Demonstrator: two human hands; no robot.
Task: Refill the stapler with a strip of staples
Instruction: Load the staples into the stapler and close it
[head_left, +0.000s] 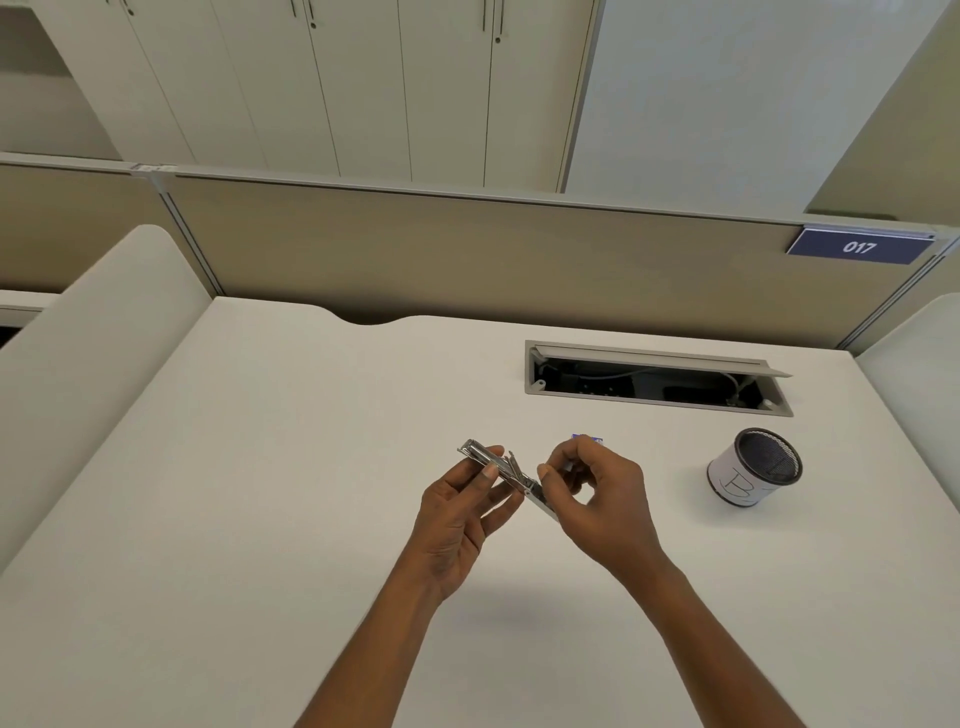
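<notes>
A small silver metal stapler (506, 475) is held above the white desk (260, 467), opened out and lying at a slant from upper left to lower right. My left hand (457, 512) grips its left half between thumb and fingers. My right hand (597, 493) pinches the stapler's right end with thumb and forefinger. A small purple box (587, 439), perhaps the staple box, peeks out from behind my right hand on the desk. I cannot make out a staple strip.
A mesh pen cup (756, 467) wrapped in white paper lies tilted on the desk to the right. An open cable hatch (657, 379) sits in the desk beyond the hands. A beige partition (467, 254) with a "017" sign (860, 247) bounds the far edge.
</notes>
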